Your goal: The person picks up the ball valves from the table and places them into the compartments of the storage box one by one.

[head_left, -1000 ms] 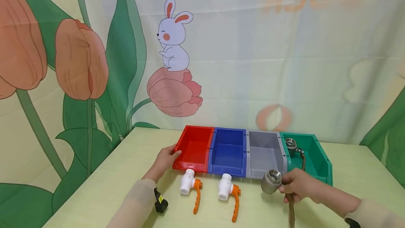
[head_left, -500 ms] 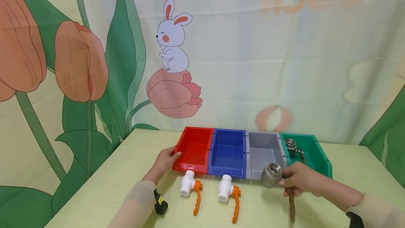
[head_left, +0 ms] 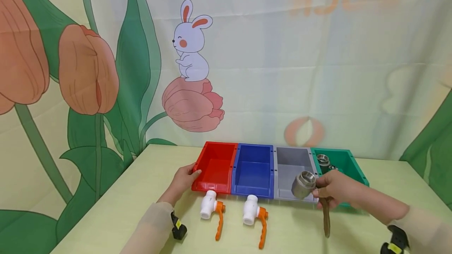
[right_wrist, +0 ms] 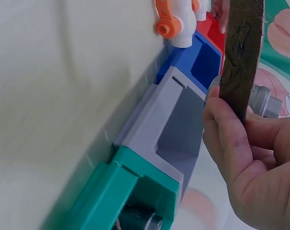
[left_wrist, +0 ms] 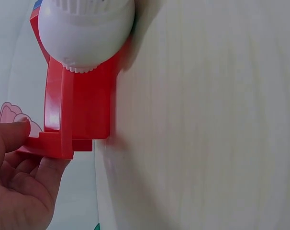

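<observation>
My right hand pinches a silver metal ball valve by its brown-wrapped lever handle, holding it up before the grey bin. In the right wrist view the flat lever rises from between thumb and fingers, partly covering the valve body. At the left, my left hand grips the side edge of the red bin, thumb on one side and fingers on the other, as the left wrist view shows. Another metal valve lies in the green bin, its handle mostly hidden behind my right hand.
Between the red and grey bins stands a blue bin; all the bins adjoin in one row. Two white plastic valves with orange handles, a left one and a right one, lie in front on the pale table. A printed curtain hangs behind.
My right hand has raised the metal valve up and slightly forward, toward the grey bin's front. The left hand still grips the red bin; the white valves have not moved.
</observation>
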`<state>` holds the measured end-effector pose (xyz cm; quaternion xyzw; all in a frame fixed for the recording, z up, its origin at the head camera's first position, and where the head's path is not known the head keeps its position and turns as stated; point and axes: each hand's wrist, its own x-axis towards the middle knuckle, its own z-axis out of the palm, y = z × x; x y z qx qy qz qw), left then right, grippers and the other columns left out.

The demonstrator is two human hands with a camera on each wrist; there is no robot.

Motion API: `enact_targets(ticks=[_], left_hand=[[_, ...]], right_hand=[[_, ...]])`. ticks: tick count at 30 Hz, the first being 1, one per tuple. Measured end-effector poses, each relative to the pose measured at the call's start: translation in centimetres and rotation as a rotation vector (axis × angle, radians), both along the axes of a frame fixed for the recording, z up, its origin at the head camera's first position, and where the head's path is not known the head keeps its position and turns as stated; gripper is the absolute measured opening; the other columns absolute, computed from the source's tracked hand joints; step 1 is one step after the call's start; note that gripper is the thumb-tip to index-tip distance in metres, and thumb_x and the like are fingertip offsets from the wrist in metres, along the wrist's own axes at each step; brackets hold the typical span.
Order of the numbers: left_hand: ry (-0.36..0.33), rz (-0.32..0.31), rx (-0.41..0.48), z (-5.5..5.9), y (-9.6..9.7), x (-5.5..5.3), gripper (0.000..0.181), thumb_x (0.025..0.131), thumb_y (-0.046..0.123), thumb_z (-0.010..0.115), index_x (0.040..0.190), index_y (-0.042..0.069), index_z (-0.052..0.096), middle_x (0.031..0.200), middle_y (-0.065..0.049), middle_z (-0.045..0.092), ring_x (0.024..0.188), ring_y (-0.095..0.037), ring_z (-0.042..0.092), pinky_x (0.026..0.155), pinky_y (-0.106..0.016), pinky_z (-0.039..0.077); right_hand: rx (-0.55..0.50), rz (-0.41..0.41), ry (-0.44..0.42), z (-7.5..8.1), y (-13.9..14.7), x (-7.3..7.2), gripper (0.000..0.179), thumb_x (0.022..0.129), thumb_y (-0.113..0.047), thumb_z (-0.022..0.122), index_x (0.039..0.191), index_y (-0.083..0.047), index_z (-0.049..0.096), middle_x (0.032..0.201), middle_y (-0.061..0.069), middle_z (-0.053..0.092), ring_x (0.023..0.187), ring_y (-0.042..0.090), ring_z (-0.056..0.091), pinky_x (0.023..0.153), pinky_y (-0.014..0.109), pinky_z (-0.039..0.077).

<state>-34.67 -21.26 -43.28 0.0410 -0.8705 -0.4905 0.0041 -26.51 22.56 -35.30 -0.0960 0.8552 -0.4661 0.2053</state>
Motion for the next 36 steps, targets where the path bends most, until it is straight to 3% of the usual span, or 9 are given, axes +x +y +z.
enact_targets(ticks=[26,36], left_hand=[[0.009,-0.01,0.012,0.1,0.0,0.1,0.05,0.106,0.014,0.053,0.152,-0.003,0.043,0.148,-0.026,0.056,0.129,-0.041,0.058,0.11,-0.05,0.051],[0.033,-0.023,0.004,-0.2,-0.1,0.0,0.05,0.106,0.012,0.053,0.152,-0.004,0.043,0.148,-0.027,0.055,0.131,-0.042,0.057,0.113,-0.052,0.05]], right_hand=[[0.009,-0.009,0.053,3.3,0.3,-2.3,0.022,0.104,-0.002,0.054,0.114,0.015,0.063,0.084,0.008,0.065,0.071,0.014,0.072,0.074,0.037,0.067],[0.019,-0.007,0.043,4.4,0.4,-3.1,0.032,0.105,-0.004,0.051,0.128,0.019,0.056,0.084,0.004,0.067,0.075,0.013,0.071,0.075,0.034,0.065]])
